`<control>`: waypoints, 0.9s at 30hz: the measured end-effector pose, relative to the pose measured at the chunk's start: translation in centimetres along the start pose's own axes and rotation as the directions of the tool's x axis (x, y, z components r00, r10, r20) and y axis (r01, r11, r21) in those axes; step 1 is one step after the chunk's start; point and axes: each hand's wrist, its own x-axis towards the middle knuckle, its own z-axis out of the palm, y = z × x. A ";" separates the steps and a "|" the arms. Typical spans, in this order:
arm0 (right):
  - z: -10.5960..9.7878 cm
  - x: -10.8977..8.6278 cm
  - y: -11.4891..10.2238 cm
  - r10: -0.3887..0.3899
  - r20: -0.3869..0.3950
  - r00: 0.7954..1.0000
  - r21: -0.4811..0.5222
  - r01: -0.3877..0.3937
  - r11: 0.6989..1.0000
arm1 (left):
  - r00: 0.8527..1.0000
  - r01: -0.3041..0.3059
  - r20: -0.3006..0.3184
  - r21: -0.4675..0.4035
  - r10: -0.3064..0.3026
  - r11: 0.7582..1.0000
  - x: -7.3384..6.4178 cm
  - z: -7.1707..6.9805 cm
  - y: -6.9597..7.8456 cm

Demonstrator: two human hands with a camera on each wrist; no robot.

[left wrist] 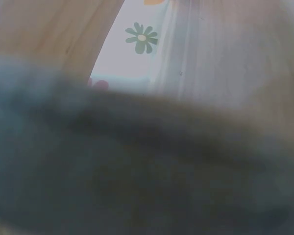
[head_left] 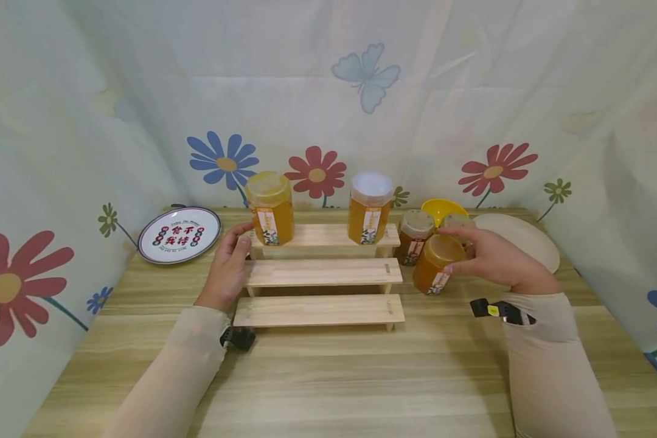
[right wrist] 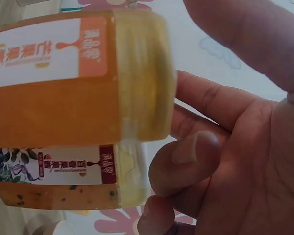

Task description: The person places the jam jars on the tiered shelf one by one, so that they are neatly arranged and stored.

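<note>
Fingers of the right hand (head_left: 495, 258) curled about the lid of an amber jar (head_left: 427, 274), thumb on the near side: grasping it, judging by head and right wrist views. Lies leftward of the palm, just beyond the right end of the wooden stand (head_left: 320, 309); long axis close to upright, lid uppermost. Cannot tell whether lifted or resting on the table (head_left: 339, 389). Right hand by far the nearer to it; left hand (head_left: 227, 267) at the stand's left end, just beside a yellow-lidded jar (head_left: 271, 213), grip there impossible to tell. On the stand's top tier, a white-lidded jar (head_left: 369, 210); right of the stand, a dark jar (head_left: 415, 234) and a yellow bowl (head_left: 440, 208)
</note>
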 end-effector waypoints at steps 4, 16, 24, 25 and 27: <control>0.1 0.3 0.3 0.011 0.012 1.000 0.000 -0.011 1.000 | 1.000 -0.005 0.001 -0.007 0.005 1.000 0.0 0.0 0.0; 0.4 0.6 1.0 -0.006 0.031 1.000 0.031 0.006 1.000 | 1.000 0.002 -0.001 0.004 -0.002 1.000 0.1 0.0 -0.1; 0.4 0.7 1.2 -0.012 0.007 1.000 -0.016 0.012 1.000 | 1.000 0.010 -0.002 0.007 -0.010 1.000 0.1 0.0 -0.1; 0.4 0.7 1.1 -0.016 0.003 1.000 -0.018 0.016 1.000 | 1.000 0.012 -0.003 0.007 -0.012 1.000 0.0 0.0 -0.1; 0.5 0.6 0.8 -0.026 -0.001 1.000 -0.023 0.026 0.999 | 1.000 0.013 -0.001 0.007 -0.013 1.000 0.0 0.0 -0.1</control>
